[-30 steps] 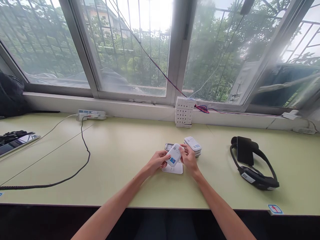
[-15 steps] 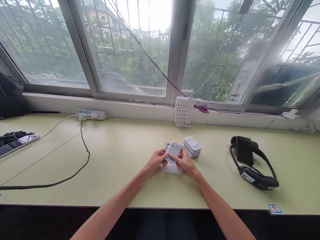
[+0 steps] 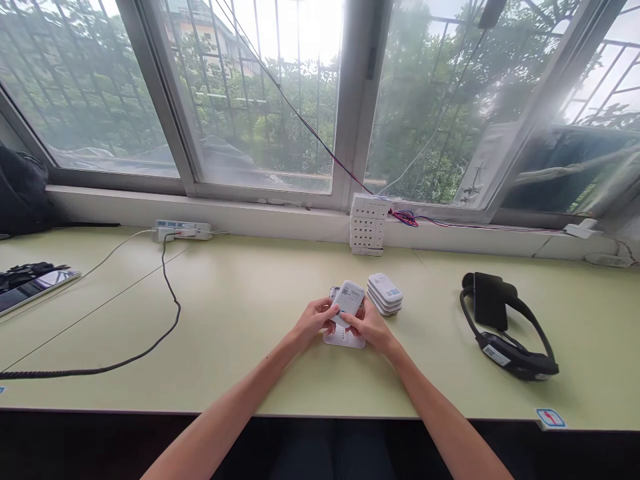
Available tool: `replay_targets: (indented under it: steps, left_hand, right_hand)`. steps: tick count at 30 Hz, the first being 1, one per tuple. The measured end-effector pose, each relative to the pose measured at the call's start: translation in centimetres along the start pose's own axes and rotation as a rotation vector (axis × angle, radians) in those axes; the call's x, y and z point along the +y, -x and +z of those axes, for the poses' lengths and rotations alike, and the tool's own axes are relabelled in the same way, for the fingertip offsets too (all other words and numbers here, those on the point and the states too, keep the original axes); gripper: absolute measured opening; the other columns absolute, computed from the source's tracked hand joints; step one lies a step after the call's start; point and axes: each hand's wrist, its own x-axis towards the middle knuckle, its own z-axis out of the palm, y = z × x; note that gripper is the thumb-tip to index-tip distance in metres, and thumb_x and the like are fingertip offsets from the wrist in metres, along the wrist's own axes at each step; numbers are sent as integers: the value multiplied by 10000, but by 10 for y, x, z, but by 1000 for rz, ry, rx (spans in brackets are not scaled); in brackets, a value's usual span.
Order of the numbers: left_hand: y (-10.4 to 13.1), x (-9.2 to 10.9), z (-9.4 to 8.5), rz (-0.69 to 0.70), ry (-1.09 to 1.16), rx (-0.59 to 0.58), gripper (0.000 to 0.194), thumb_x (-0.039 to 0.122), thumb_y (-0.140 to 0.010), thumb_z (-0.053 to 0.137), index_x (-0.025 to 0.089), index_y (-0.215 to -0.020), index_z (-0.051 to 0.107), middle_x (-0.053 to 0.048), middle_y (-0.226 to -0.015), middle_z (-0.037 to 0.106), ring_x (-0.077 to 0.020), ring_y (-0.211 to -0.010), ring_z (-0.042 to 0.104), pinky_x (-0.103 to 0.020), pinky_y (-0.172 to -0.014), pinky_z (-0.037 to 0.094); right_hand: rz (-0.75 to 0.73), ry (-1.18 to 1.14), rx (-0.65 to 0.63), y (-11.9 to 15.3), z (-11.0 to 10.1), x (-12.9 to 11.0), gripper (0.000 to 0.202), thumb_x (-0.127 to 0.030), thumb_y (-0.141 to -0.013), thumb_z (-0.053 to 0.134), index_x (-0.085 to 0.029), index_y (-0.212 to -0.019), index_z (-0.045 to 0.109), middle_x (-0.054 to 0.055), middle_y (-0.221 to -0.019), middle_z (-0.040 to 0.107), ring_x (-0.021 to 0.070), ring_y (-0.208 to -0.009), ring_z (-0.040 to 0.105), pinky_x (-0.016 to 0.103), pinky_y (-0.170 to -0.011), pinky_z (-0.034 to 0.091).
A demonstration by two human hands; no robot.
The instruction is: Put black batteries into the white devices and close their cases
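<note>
A white rounded device [image 3: 351,298] with a small printed code is held tilted between both hands. My left hand [image 3: 318,318] grips its left edge, thumb on the face. My right hand [image 3: 371,324] grips the right side, its thumb on the lower face. Beneath the device a white flat piece [image 3: 344,337] with printing lies on the table, and part of another object shows behind the device's upper left edge. Just right of my right hand stands a stack of similar white devices [image 3: 385,293].
On the green table [image 3: 240,300] a black headset [image 3: 517,353] with a dark phone-like slab lies at the right. A white block stack [image 3: 367,227] stands by the window. A power strip [image 3: 183,230], dark cable [image 3: 176,303] and tablet [image 3: 37,290] are at the left.
The blue patch near my thumbs on the held device no longer shows; a small dark mark is seen there. Both hands have stayed almost in place.
</note>
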Motion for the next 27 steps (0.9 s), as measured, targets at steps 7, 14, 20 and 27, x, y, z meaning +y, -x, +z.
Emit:
replay_targets:
  steps: [7,14,20,27]
  left_hand:
    - [1,1,0,4,7,-11,398,532,-788,659,139,-845,635,-15,-667,581,-84,-502,491,-237,-532,424]
    - [0,-1,-1,7,-10,-5,395,525,-803,644,131,-835,634,-18,-669,573,-75,-490,479,-231,-512,411]
    - [-1,0,1,-25,-14,5,411,538,-783,660,130,-819,627,-14,-679,568,-76,-499,489,-228,-503,408]
    - [-2,1,3,-70,-12,7,457,574,-759,669,127,-843,625,-4,-641,564,-76,-468,485,-221,-481,402]
  right_hand:
    - [-2,1,9,-1,1,3,524,-413,-732,734,-210,-1103,425,-44,-680,613,86,-428,496,198,-383,370]
    - [-13,-10,-1,-2,1,6,538,-426,-736,733,-206,-1107,413,-41,-698,617,83,-429,502,194,-383,373]
    - [-18,0,20,0,2,1,530,-411,-730,736,-197,-1108,433,-32,-712,622,87,-446,514,206,-400,404]
    - [-73,-9,24,-1,2,3,499,-383,-716,747,-201,-1097,483,12,-837,659,131,-587,605,235,-468,498]
